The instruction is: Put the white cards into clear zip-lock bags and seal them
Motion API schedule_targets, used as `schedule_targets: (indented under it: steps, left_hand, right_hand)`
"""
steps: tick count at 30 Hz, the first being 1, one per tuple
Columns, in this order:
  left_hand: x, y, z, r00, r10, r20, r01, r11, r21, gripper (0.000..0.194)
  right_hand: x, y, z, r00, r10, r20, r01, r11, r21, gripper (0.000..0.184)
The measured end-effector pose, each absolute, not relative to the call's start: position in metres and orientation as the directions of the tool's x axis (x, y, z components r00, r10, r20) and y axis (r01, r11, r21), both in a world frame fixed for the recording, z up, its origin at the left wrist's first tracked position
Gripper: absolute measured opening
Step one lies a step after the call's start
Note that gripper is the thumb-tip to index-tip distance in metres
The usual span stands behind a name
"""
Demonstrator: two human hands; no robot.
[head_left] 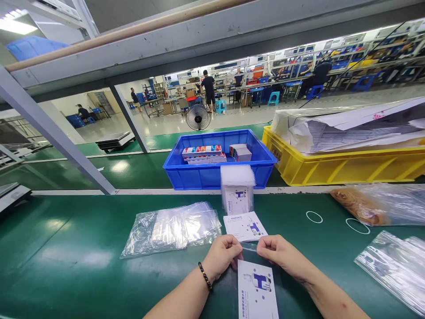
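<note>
My left hand [224,256], with a dark beaded bracelet on its wrist, pinches one corner of a clear plastic bag [249,247]. The other corner is pinched by my right hand [282,258]. Below the bag's upper edge lies a white leaflet [257,292] printed with a purple bottle; it appears to be inside the bag, though the film is hard to see. Just beyond my fingers sits a stack of similar leaflets [244,225]. Behind it, bagged leaflets [237,199] stand upright in a pile against the blue bin.
Clear bags [172,228] lie on the green worktop at left. The blue bin [192,176] holds small printed boxes. To its right is a yellow crate [332,168] of papers. White rings [314,217], rubber bands [361,208] and bagged packets [392,268] lie at right.
</note>
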State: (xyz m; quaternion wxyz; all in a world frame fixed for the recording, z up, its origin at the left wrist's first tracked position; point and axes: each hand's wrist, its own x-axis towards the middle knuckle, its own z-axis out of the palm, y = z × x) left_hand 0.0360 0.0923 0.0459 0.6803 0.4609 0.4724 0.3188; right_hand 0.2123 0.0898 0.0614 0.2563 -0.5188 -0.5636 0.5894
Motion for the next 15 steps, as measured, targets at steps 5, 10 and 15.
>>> schedule_targets:
  steps: [5, 10, 15]
  left_hand:
    - [0.036, 0.093, 0.045, 0.331, 0.882, -0.335, 0.0, 0.355, 0.935, 0.023]
    - [0.035, 0.092, 0.046, 0.335, 0.884, -0.326, 0.021, 0.338, 0.941, 0.023]
    - [0.037, 0.09, 0.044, 0.34, 0.888, -0.31, 0.053, 0.311, 0.949, 0.02]
  right_hand:
    - [0.211, 0.09, 0.062, -0.33, 0.893, -0.307, 0.278, -0.219, -0.935, 0.03]
    - [0.203, 0.089, 0.062, -0.321, 0.901, -0.291, 0.302, -0.194, -0.933, 0.027]
    - [0.196, 0.086, 0.06, -0.325, 0.903, -0.28, 0.341, -0.165, -0.926, 0.024]
